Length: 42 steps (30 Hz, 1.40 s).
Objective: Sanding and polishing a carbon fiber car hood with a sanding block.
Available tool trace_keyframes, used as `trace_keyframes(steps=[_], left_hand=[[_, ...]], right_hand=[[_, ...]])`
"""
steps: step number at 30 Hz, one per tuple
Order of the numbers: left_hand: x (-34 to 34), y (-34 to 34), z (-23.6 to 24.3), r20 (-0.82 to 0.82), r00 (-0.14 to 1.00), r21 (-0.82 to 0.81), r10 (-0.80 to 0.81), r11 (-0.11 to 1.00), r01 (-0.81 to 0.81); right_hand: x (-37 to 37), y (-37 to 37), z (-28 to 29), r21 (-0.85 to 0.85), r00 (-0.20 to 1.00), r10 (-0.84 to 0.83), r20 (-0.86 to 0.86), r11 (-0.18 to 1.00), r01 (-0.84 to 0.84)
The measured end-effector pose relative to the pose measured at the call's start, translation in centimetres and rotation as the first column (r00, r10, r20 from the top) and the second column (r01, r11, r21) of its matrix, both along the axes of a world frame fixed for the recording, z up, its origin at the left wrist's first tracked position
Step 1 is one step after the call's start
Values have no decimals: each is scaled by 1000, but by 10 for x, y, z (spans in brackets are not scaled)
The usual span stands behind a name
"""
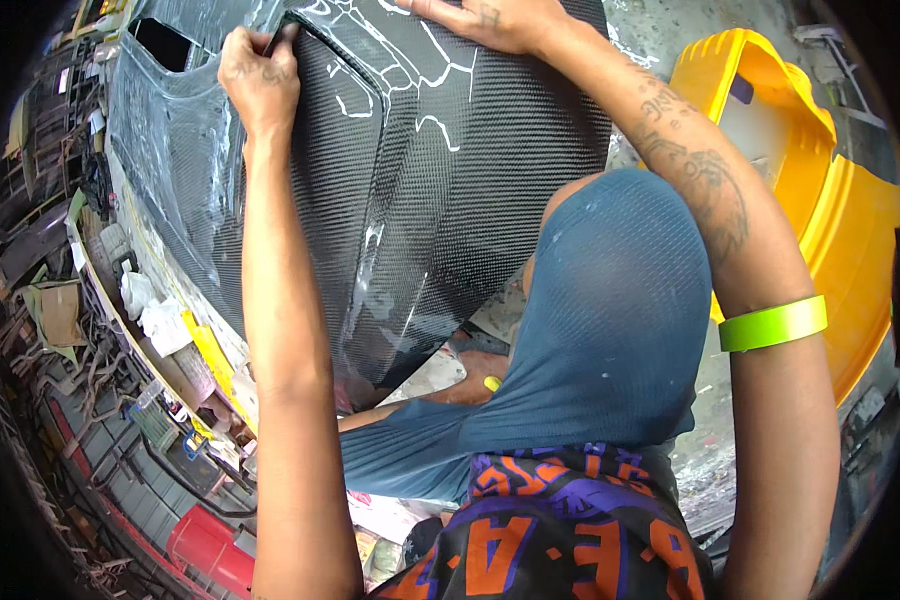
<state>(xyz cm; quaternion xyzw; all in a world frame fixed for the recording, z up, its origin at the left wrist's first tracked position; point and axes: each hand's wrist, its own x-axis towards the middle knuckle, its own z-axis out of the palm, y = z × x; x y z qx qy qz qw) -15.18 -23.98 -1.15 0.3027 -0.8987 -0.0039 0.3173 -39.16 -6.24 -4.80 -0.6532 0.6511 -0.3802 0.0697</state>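
Observation:
A large black carbon-fibre panel [450, 180] with a glossy woven surface fills the upper middle, bent by a long raised ridge. White lines and glare cross its upper part. My left hand [260, 85] is closed at the top end of the ridge, its fingers pinching a small dark edge or piece that I cannot make out. On the panel's upper right, my right hand [495, 20] lies flat with fingers stretched out; the frame's top cuts off part of it. A green-yellow band [773, 323] circles my right arm.
My raised knee [620, 290] borders the panel's lower right. To the right stands a yellow moulded shell [845, 245]. Along the left lie crowded scrap, white plastic bags [165, 325] and metal frames, with a red container [210, 548] at the lower left.

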Motion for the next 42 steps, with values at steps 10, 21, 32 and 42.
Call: trace_keyframes(steps=[10, 21, 32, 42], left_hand=[[-4, 3, 0, -12, 985, 106, 171, 980, -169], [-6, 1, 2, -33, 997, 68, 69, 995, -67], [-10, -7, 1, -25, 964, 188, 266, 948, -257], [71, 53, 78, -315, 907, 300, 280, 936, -184]], right_hand=[[0, -2, -2, -50, 996, -43, -76, 998, 39], [0, -3, 0, -16, 1000, -17, -16, 1000, 17], [-1, -4, -3, -102, 998, -40, -40, 994, 36], [3, -15, -23, 0, 983, -99, -152, 995, 100]])
